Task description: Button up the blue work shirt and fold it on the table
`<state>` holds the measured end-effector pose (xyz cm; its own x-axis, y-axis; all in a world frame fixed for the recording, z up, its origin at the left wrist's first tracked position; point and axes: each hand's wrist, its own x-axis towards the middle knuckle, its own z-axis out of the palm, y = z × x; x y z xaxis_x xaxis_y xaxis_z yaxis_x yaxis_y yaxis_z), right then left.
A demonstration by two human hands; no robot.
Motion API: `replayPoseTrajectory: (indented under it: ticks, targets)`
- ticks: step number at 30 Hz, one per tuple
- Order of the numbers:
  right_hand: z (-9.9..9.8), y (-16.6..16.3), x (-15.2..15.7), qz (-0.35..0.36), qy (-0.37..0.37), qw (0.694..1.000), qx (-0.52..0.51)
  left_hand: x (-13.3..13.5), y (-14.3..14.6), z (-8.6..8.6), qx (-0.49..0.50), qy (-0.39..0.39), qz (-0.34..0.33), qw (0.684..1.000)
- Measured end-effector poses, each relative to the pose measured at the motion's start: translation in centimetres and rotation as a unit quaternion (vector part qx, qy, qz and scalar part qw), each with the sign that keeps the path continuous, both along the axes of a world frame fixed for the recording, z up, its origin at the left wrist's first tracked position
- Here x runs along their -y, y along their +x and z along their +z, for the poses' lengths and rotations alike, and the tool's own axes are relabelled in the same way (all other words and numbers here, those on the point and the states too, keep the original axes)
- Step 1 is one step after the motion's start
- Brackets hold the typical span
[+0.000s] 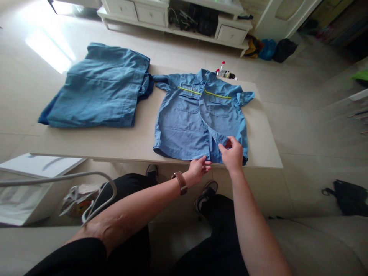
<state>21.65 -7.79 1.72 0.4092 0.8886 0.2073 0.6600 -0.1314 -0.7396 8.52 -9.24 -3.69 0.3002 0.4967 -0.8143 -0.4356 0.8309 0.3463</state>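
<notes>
A blue short-sleeved work shirt (186,119) with yellow chest stripes lies face up and spread on a low beige table (120,143), its front partly parted. My left hand (199,168) pinches the bottom hem near the middle; a brown watch sits on that wrist. My right hand (232,154) grips the lower edge of the shirt's right front panel, close beside the left hand.
A pile of folded blue garments (100,88) lies on the table's left part. Small bottles (222,71) stand at the far edge. A white box (31,184) and a bag sit left of my legs; a black bag (349,197) lies on the floor at right.
</notes>
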Motion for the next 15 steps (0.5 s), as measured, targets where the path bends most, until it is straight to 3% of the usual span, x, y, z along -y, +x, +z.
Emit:
replayPoseTrajectory:
  ticks: [15]
  targets:
    - [-0.01, -0.13, 0.03, 0.002, -0.012, 1.000, 0.003, -0.02, 0.00, -0.66, 0.003, 0.012, -0.003, 1.000]
